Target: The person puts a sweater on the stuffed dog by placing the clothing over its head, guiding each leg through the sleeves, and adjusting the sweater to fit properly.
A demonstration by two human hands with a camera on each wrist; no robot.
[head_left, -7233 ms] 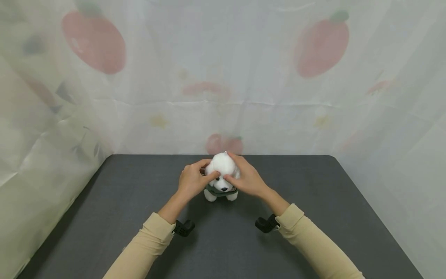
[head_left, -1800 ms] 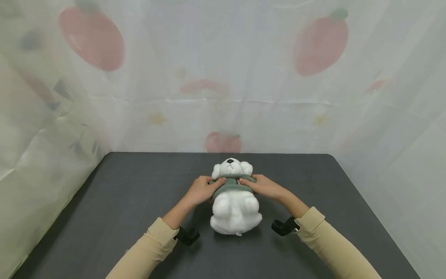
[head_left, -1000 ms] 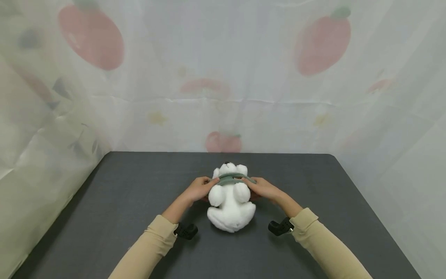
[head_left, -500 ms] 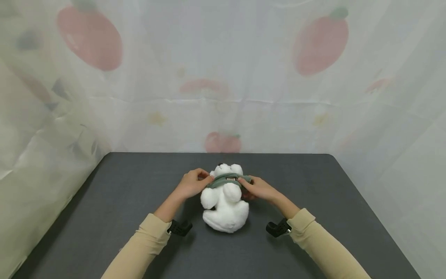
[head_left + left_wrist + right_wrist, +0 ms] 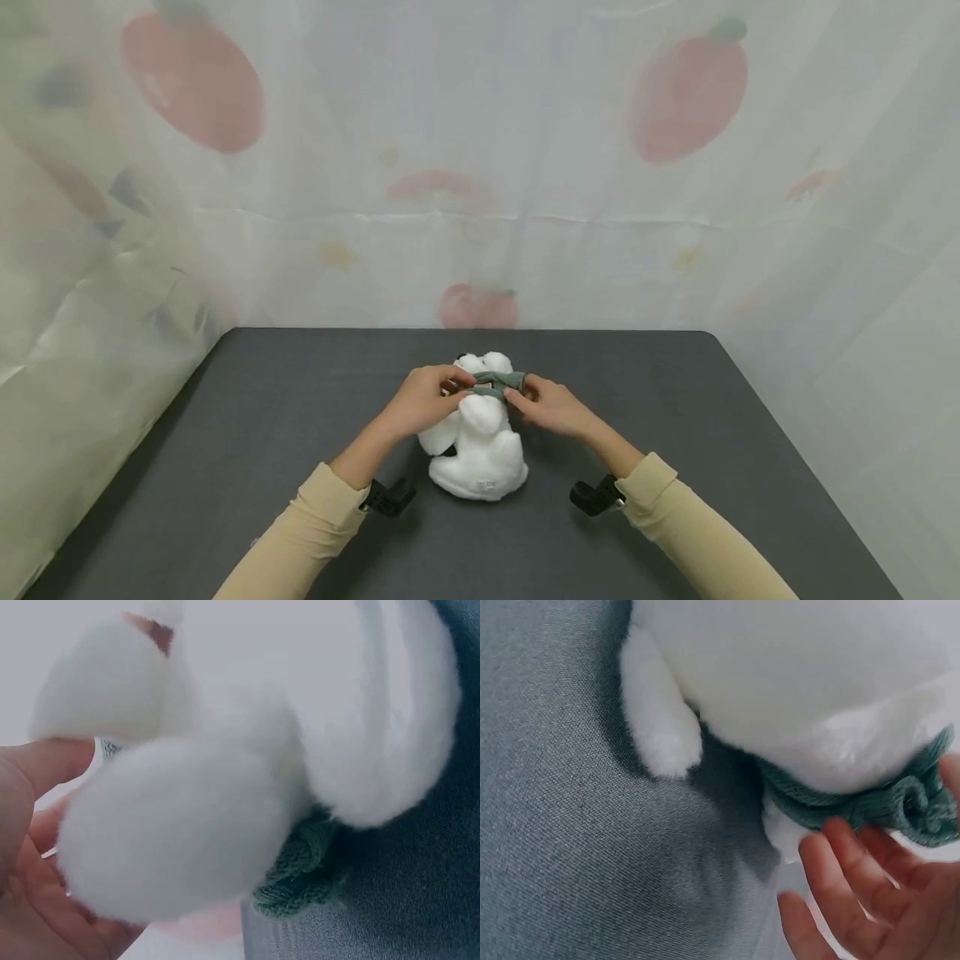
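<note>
A white plush dog (image 5: 476, 454) lies on its back on the dark grey table (image 5: 675, 417), head toward the far edge. A green knitted sweater (image 5: 498, 382) is rolled into a narrow band up by its neck and front paws. My left hand (image 5: 429, 400) pinches the band's left end, and my right hand (image 5: 536, 402) pinches its right end. In the left wrist view the plush (image 5: 247, 787) fills the frame, with the sweater (image 5: 300, 874) bunched below a paw beside my left hand (image 5: 41, 825). The right wrist view shows the rolled sweater (image 5: 855, 802) under the plush (image 5: 795, 682), with my right hand (image 5: 870, 892) at it.
A pale cloth backdrop (image 5: 480, 167) printed with red fruit closes off the far side and both flanks of the table. Black wrist cameras (image 5: 386, 497) (image 5: 592, 496) hang just above the tabletop near each sleeve.
The sweater has been rolled from the dog's belly up to its neck. My hands have come closer together, and the plush has shifted slightly left and toward me.
</note>
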